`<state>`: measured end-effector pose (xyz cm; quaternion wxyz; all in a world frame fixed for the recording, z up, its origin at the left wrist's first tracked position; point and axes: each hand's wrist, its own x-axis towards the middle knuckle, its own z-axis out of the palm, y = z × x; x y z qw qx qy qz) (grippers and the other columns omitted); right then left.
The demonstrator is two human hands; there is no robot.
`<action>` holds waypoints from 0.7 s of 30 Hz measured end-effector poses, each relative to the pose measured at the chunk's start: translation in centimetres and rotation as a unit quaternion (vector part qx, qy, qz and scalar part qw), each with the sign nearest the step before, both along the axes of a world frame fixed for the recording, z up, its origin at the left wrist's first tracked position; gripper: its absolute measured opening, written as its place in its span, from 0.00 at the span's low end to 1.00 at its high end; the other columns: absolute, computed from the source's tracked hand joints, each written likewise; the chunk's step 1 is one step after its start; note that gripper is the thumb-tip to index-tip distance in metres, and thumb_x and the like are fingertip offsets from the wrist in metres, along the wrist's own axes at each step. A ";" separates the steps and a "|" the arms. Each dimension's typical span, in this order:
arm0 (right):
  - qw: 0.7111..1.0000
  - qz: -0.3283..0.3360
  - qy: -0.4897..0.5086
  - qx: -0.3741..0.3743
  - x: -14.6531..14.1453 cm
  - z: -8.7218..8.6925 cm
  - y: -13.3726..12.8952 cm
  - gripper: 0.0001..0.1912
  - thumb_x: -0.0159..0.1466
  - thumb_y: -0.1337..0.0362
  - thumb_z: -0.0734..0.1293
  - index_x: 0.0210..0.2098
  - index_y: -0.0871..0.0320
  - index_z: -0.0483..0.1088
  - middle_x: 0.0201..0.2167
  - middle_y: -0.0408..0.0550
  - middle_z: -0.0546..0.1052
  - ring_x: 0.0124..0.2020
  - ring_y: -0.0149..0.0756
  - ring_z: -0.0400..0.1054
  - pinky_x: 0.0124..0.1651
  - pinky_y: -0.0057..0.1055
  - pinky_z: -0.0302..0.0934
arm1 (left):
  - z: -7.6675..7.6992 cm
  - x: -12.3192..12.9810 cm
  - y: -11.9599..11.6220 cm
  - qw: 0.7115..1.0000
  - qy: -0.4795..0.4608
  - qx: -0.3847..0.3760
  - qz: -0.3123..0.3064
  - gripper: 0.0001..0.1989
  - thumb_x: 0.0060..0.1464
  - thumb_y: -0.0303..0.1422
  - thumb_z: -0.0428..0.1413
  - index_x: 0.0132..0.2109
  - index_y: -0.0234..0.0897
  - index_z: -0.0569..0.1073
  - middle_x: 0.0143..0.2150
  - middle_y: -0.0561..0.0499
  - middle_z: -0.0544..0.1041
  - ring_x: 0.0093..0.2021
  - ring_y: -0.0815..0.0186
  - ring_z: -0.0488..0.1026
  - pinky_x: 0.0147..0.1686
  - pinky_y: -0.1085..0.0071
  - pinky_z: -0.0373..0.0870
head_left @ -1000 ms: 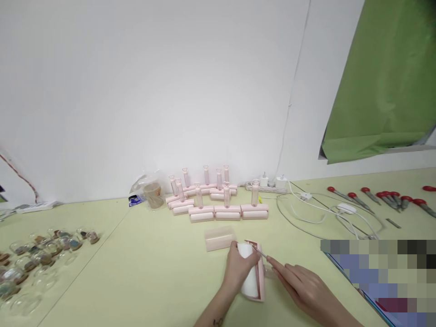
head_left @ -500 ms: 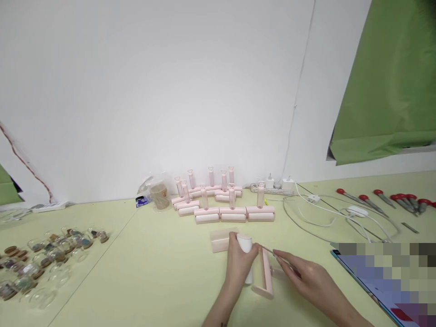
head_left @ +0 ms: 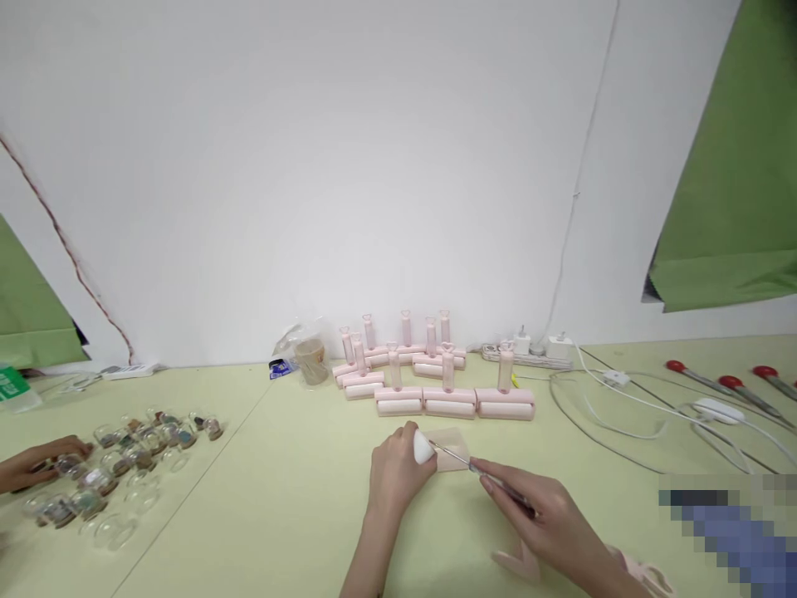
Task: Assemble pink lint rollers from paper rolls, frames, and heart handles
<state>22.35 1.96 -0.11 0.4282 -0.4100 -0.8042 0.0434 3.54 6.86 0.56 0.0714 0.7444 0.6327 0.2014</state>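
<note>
My left hand (head_left: 398, 465) is closed round a white lint-roller roll (head_left: 422, 447), its end facing right. My right hand (head_left: 535, 507) grips a slim metal tool (head_left: 457, 458) like a pen. The tool's thin tip meets or nearly meets the roll's end; I cannot tell whether it touches. Behind the tool a translucent pink cover (head_left: 454, 440) lies on the table. A pink lint-roller frame (head_left: 518, 566) lies under my right hand and forearm, mostly hidden, with its heart-shaped handle end showing to the right.
Several pink lint rollers (head_left: 448, 403) stand in rows by the wall. Left of them is a bagged cup (head_left: 311, 361). Cables and a power strip (head_left: 541, 359) lie right, with red-ended tools (head_left: 747, 390). Another person's hand (head_left: 50, 461) is among small glass domes (head_left: 124, 457) at left.
The roll has turned from upright to end-on in my left hand. The tool tip has moved left to its end. The pink frame now lies nearer, under my right forearm. The view has shifted left.
</note>
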 end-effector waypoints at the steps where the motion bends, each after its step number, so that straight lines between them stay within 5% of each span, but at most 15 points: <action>1: 1.000 0.004 -0.002 0.018 -0.2 -0.2 0.1 0.13 0.61 0.65 0.58 0.43 0.57 0.69 0.23 0.45 0.76 0.16 0.28 0.63 0.20 0.24 0.60 | -0.1 -0.2 0.0 1.000 0.005 0.006 0.000 0.10 0.46 0.37 0.49 0.38 0.42 0.63 0.35 0.54 0.74 0.35 0.63 0.71 0.25 0.74 0.54; 7: 0.998 0.006 -0.022 0.052 -0.4 -1.4 0.2 0.14 0.61 0.67 0.57 0.45 0.56 0.68 0.14 0.38 0.68 0.14 0.27 0.59 0.27 0.25 0.63 | -0.7 -0.8 0.1 1.000 0.024 0.010 0.004 0.10 0.46 0.36 0.50 0.38 0.42 0.64 0.35 0.53 0.74 0.35 0.63 0.70 0.24 0.74 0.54; 17: 0.998 0.015 -0.031 0.046 -0.4 -1.7 0.3 0.16 0.61 0.68 0.57 0.46 0.56 0.67 0.19 0.41 0.73 0.18 0.29 0.64 0.31 0.27 0.65 | -0.8 -0.6 0.1 0.999 0.037 -0.011 0.006 0.09 0.47 0.34 0.49 0.38 0.41 0.65 0.34 0.52 0.74 0.35 0.63 0.71 0.26 0.74 0.57; 21: 0.999 -0.031 0.007 -0.038 0.5 -1.1 0.9 0.14 0.61 0.62 0.57 0.43 0.55 0.69 0.27 0.45 0.76 0.21 0.31 0.68 0.27 0.26 0.64 | -0.3 -0.7 1.0 0.999 0.026 -0.024 0.012 0.12 0.45 0.37 0.50 0.39 0.40 0.64 0.36 0.50 0.74 0.37 0.60 0.71 0.27 0.72 0.58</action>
